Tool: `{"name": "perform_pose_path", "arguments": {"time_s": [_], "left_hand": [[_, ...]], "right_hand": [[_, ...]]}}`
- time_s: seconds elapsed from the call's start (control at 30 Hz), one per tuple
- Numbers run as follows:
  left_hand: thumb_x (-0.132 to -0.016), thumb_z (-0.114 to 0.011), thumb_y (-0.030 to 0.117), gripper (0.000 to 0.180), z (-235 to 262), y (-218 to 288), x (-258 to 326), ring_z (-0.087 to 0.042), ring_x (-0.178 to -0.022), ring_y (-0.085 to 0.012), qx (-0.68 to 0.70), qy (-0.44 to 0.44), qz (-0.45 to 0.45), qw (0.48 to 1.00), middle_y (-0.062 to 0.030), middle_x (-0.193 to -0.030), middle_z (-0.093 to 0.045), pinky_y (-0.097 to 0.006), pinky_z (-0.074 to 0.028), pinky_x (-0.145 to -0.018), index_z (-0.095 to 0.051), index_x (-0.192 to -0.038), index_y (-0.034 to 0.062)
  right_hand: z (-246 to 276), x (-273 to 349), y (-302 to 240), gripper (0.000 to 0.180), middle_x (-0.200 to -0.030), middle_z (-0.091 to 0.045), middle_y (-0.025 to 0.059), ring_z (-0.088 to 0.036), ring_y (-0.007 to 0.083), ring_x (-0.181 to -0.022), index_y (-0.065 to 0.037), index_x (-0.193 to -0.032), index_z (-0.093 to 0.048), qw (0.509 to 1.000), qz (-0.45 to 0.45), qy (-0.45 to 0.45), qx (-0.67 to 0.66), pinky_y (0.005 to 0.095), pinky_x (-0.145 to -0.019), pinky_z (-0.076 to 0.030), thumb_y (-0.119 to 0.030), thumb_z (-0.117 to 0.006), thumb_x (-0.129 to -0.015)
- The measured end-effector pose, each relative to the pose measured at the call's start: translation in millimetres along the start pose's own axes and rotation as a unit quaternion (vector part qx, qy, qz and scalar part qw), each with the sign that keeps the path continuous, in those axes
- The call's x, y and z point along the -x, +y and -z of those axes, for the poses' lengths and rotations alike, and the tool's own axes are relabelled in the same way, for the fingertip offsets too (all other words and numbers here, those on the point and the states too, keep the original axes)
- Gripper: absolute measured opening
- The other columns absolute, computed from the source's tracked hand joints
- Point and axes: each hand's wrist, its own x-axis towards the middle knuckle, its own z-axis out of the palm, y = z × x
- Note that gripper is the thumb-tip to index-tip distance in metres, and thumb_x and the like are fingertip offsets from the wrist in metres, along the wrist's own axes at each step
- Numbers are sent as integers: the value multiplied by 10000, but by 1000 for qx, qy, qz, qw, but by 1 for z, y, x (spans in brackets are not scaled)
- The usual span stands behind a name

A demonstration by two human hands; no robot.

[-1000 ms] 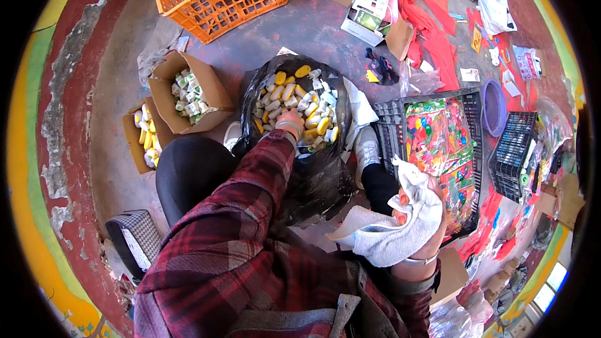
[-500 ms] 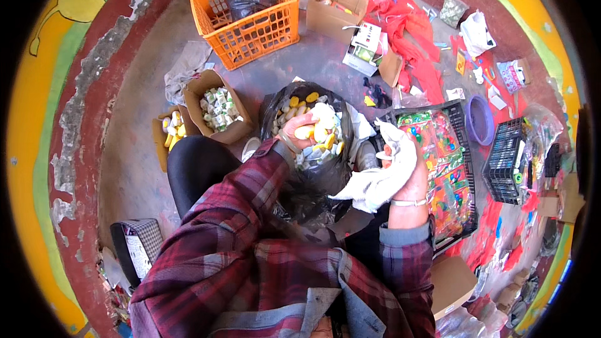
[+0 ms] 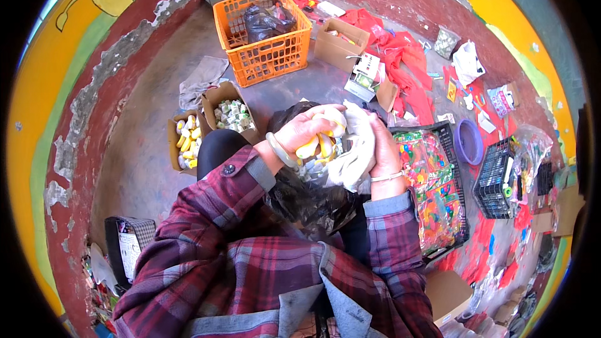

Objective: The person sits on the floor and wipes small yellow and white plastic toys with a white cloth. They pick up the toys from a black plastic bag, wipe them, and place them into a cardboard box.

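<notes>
My left hand [image 3: 302, 131] is closed round a white-and-yellow rounded piece [image 3: 336, 119]. Just under its fingers are more oval pieces [image 3: 325, 144] in yellow and white, at the mouth of a black plastic bag [image 3: 307, 197] between my knees. My right hand [image 3: 385, 150] grips a white cloth [image 3: 355, 150], which hangs over the bag's right side and touches the piece in my left hand. Most of the bag's contents are hidden behind my hands and the cloth.
Two cardboard boxes stand on the left, one with yellow-and-white pieces [image 3: 188, 138], one with small green-and-white items [image 3: 233, 116]. Beyond is an orange crate [image 3: 266, 66]. On the right lie a black tray of colourful packets [image 3: 432, 181], a purple basin [image 3: 468, 142] and a black crate [image 3: 494, 181].
My right hand has brought the cloth leftward over the bag, against my left hand. The left hand has risen from among the pieces with one in its grip. The view has shifted slightly.
</notes>
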Motion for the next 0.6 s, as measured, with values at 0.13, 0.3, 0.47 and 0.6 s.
{"name": "perform_pose_path", "arguments": {"time_s": [0.13,0.3,0.47,0.6], "left_hand": [[-870,-555,140,469,22,-24,4,-452,-1116,-118,-133,-60,-126,981,-30,-1250,-470,-273,-363,-944,-407,-1308,58],[-871,-566,193,630,29,-42,9,-415,-1162,-135,-104,-18,-112,988,-57,-1317,-397,-294,-335,-975,-232,-1393,83],[-854,-565,154,616,20,-26,10,-509,-1014,-117,46,16,-101,994,-58,-1173,-503,-255,-434,-846,-253,-1380,77],[-833,-581,185,430,30,-17,14,-599,-809,-143,82,26,-40,995,-59,-1015,-567,-254,-496,-661,-442,-1216,52]], "right_hand": [[-36,1,5,375,-1064,-562,58,-537,123,-974,11,-1125,-523,993,-10,-77,87,243,-825,-444,-199,-630,-834],[-32,-11,15,322,-932,-601,45,-578,105,-807,-21,-1048,-554,988,-42,-74,126,230,-724,-478,-178,-677,-795],[-42,-19,20,296,-959,-598,46,-554,94,-860,-14,-1005,-571,980,47,-71,178,219,-751,-463,-156,-696,-777],[-48,-20,24,281,-965,-585,33,-541,94,-879,-13,-1025,-565,964,140,-54,220,228,-773,-459,-85,-677,-777]]}}
